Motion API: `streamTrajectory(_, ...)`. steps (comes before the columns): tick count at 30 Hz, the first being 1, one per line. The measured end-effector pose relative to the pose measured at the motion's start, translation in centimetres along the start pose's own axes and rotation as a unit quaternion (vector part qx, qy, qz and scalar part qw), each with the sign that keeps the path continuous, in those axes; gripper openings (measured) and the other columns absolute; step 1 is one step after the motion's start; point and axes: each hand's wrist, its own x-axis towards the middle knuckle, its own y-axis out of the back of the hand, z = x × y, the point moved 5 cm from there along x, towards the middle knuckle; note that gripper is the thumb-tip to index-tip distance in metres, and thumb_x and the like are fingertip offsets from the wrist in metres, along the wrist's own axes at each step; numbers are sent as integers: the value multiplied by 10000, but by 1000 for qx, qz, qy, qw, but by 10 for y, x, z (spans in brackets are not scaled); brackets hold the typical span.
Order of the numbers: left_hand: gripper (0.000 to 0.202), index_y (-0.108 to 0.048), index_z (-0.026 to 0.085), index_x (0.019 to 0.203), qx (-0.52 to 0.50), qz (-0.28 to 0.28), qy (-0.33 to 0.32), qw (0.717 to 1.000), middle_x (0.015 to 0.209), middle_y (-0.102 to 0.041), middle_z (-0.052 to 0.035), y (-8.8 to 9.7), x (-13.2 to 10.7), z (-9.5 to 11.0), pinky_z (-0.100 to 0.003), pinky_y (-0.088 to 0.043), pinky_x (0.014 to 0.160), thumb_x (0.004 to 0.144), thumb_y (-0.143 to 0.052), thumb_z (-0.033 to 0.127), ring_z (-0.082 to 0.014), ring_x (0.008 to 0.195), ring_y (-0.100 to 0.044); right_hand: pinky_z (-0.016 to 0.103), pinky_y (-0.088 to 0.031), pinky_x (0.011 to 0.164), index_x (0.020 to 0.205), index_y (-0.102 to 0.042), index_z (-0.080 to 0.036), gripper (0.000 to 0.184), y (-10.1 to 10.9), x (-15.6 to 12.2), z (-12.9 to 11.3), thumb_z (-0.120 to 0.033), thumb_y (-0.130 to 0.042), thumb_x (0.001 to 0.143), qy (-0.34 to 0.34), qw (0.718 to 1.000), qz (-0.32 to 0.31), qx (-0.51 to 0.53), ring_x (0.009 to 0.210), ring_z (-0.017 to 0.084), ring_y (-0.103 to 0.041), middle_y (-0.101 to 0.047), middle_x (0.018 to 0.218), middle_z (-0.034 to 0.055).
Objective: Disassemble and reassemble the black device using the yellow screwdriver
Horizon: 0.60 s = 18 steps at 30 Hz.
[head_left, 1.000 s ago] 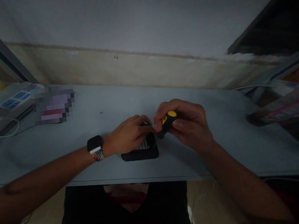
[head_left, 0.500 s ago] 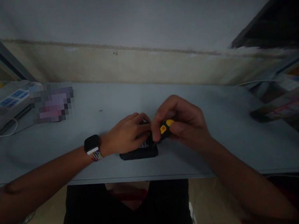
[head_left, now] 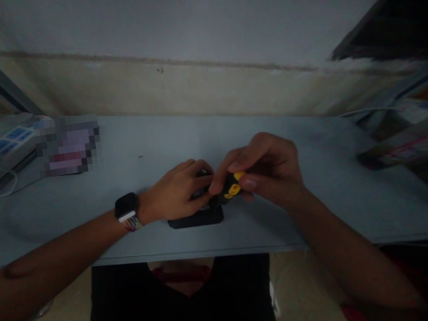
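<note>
A flat black box-shaped device (head_left: 196, 220) lies on the table near its front edge. My left hand (head_left: 180, 190), with a watch on its wrist, grips it from above, fingers curled over its upper side. Much of the device is hidden under that hand. In my right hand (head_left: 271, 171) is a screwdriver with a black and yellow handle (head_left: 234, 188), pinched between thumb and fingers. It tilts down toward the right side of the device. The tip is too dark to make out, so I cannot tell whether it touches.
On the left stand a power strip (head_left: 16, 140) with a white cable and a blurred-out flat item (head_left: 71, 148). Plastic-wrapped goods (head_left: 415, 145) lie at the right end. A wall (head_left: 188, 87) closes off the back of the table (head_left: 138, 245).
The fingers of my right hand have shifted and opened out around the screwdriver handle, which has turned slightly. My left hand stays on the device. The whole view has moved a little.
</note>
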Motion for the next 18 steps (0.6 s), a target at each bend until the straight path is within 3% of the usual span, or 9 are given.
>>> streamTrajectory(13, 228, -728, 183, 1190, 11, 1, -8, 1000, 1137, -668, -120, 2, -1, 1, -443, -562, 933, 1042, -586, 283, -272, 1023, -633, 184, -445, 421, 1076, -817, -231, 138, 9, -6, 11, -302, -765, 969, -53, 998, -16, 9, 475, 58, -568, -829, 978, 51)
streamTrajectory(18, 249, -715, 193, 1228, -7, 11, -5, 1000, 1160, -672, -113, 1, -1, -1, -434, -560, 947, 1048, -594, 316, -261, 1039, -635, 197, -477, 468, 1055, -810, -206, 167, -1, -3, 11, -318, -690, 1026, -7, 998, -57, 38, 548, 91, -616, -804, 914, 67)
